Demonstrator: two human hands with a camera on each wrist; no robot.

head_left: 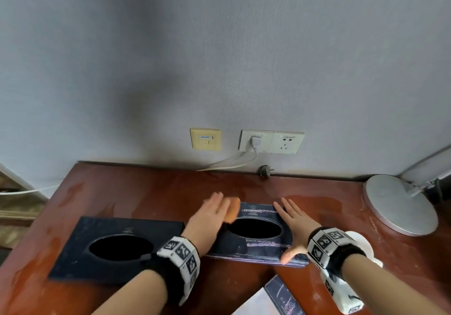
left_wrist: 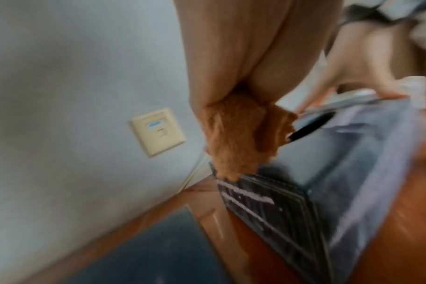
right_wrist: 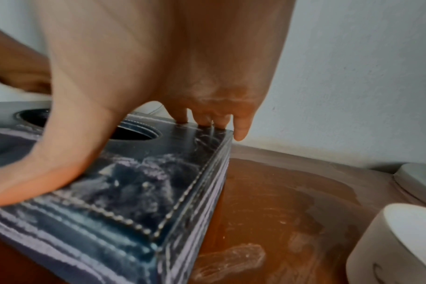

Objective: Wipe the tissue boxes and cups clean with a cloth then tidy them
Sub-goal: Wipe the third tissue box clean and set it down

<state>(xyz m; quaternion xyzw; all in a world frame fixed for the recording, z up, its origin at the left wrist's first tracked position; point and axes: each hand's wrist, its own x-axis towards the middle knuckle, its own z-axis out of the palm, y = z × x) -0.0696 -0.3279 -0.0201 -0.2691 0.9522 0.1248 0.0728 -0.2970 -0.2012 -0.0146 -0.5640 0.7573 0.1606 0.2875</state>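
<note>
Two dark tissue boxes with oval openings lie on the brown table. The left box (head_left: 117,246) (left_wrist: 158,249) lies untouched. My left hand (head_left: 214,207) (left_wrist: 243,57) holds an orange cloth (head_left: 231,211) (left_wrist: 236,138) against the left end of the right box (head_left: 258,231) (left_wrist: 341,173) (right_wrist: 134,182); its fingers look straight and the cloth is tucked between thumb and palm. My right hand (head_left: 290,222) (right_wrist: 158,67) lies flat on that box's right part, thumb at the front edge. A white cup (head_left: 358,241) (right_wrist: 401,240) stands behind my right wrist, partly hidden.
A round silver lamp base (head_left: 397,204) (right_wrist: 418,178) stands at the table's right. Wall sockets (head_left: 271,141) with a white cable sit just behind the table, and a loose black plug (head_left: 266,171) lies at the back edge. A dark printed card (head_left: 283,295) lies near the front.
</note>
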